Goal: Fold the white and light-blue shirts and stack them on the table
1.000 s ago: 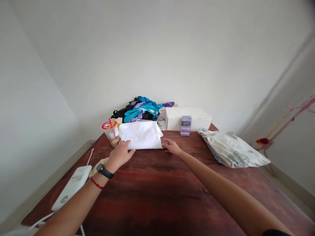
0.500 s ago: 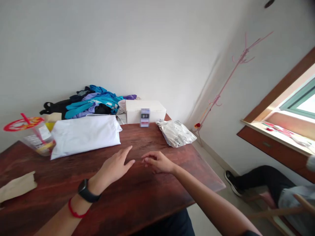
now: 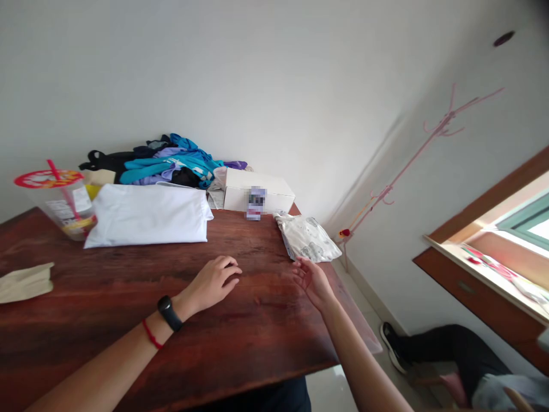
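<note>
My left hand (image 3: 215, 284), with a dark watch and a red cord at the wrist, hovers over or rests on the middle of the wooden table (image 3: 141, 286); its fingers are curved and apart, holding nothing. To its right, my right hand (image 3: 314, 280) has loosely bent, parted fingers and nothing in them. Its fingertips are close to the near edge of a folded pale patterned cloth or packet (image 3: 309, 237); whether they touch is unclear. A folded white cloth or bag (image 3: 150, 216) lies beyond my left hand.
At the back stand a white box (image 3: 257, 186) and a pile of blue, purple and black clothes (image 3: 171, 163). A plastic cup (image 3: 64, 206) with a straw is left, near crumpled beige paper (image 3: 28, 283). A pink coat stand (image 3: 407, 163) and a seated person's leg (image 3: 441, 343) are right.
My right hand has moved right, away from my left hand and up to the patterned packet. The left hand's fingers have curled somewhat. The view has tilted a little.
</note>
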`<state>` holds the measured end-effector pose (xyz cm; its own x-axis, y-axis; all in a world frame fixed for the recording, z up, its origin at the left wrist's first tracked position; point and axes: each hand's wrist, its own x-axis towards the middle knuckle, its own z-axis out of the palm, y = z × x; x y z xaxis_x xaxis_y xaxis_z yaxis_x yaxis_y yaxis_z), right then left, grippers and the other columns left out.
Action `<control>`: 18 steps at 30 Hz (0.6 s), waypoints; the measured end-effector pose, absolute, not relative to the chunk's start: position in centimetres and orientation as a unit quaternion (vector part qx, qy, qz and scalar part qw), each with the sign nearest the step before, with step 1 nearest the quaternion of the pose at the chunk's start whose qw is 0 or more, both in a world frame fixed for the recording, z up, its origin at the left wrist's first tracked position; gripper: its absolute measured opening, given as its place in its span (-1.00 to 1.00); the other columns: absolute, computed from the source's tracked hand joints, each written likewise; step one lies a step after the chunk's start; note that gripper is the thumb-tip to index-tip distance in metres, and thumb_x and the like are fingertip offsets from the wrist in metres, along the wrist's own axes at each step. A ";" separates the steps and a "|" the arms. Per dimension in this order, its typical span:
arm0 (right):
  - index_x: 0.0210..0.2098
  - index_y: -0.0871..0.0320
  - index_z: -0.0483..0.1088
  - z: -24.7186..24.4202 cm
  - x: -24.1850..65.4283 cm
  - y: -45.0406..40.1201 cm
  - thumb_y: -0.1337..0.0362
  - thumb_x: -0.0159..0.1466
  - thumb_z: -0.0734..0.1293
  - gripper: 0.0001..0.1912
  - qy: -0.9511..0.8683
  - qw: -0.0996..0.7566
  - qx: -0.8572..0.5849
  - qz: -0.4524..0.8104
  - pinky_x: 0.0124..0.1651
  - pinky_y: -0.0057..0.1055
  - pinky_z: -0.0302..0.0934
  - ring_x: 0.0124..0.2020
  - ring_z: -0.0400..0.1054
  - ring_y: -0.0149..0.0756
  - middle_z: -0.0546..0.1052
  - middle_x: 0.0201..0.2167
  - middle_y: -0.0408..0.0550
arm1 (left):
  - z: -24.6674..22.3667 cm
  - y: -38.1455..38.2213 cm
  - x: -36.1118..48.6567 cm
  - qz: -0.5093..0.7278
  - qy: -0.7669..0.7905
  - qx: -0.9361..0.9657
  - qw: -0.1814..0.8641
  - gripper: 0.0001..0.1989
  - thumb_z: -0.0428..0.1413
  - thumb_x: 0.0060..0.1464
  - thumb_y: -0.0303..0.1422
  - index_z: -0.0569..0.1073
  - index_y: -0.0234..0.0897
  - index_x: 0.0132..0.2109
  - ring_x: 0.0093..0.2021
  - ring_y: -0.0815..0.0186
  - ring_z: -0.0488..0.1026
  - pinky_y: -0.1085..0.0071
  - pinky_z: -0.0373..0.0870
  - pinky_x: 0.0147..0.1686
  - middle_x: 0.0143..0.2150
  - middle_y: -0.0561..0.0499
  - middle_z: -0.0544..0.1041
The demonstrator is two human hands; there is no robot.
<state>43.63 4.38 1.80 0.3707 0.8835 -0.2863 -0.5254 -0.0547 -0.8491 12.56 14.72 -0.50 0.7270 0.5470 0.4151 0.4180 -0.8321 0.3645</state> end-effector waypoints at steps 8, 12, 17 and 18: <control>-0.23 0.13 0.48 -0.7 44.6 4.0 0.36 0.19 0.44 -0.86 -0.091 0.729 -0.473 0.487 -0.42 -0.51 0.49 -0.48 0.51 -0.40 0.58 -0.44 -0.16 | 0.1 14.0 12.1 0.249 0.267 0.922 0.131 -0.80 0.15 0.29 -0.38 0.60 -0.18 0.02 0.08 0.11 0.47 0.16 0.41 0.13 0.07 -0.09 0.51; -0.29 0.08 0.40 -1.2 46.4 3.2 0.36 0.30 0.33 -0.95 -0.024 0.757 -0.486 0.436 -0.28 -0.45 0.54 -0.35 0.58 -0.35 0.63 -0.36 -0.07 | -0.2 13.8 12.1 0.249 0.265 0.923 0.127 -0.79 0.14 0.30 -0.36 0.59 -0.19 0.03 0.08 0.11 0.46 0.15 0.42 0.13 0.07 -0.10 0.50; -0.27 0.09 0.41 0.1 48.5 3.8 0.34 0.34 0.32 -0.96 -0.025 0.733 -0.507 0.454 -0.28 -0.43 0.55 -0.35 0.59 -0.33 0.61 -0.39 -0.08 | -0.3 13.7 12.0 0.250 0.261 0.925 0.118 -0.78 0.15 0.30 -0.36 0.59 -0.21 0.04 0.08 0.09 0.46 0.13 0.41 0.14 0.07 -0.12 0.50; -0.27 0.09 0.41 0.2 48.7 4.0 0.33 0.33 0.34 -0.97 -0.025 0.725 -0.513 0.459 -0.29 -0.43 0.55 -0.35 0.59 -0.32 0.61 -0.40 -0.09 | -0.3 13.7 12.0 0.250 0.260 0.925 0.117 -0.78 0.15 0.30 -0.36 0.59 -0.22 0.04 0.08 0.09 0.46 0.12 0.41 0.14 0.07 -0.13 0.50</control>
<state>48.73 4.00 0.21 0.5767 0.6918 -0.4345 -0.6399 0.0518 -0.7667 12.01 13.66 -0.34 0.7400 0.5399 0.4013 0.4230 -0.8373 0.3465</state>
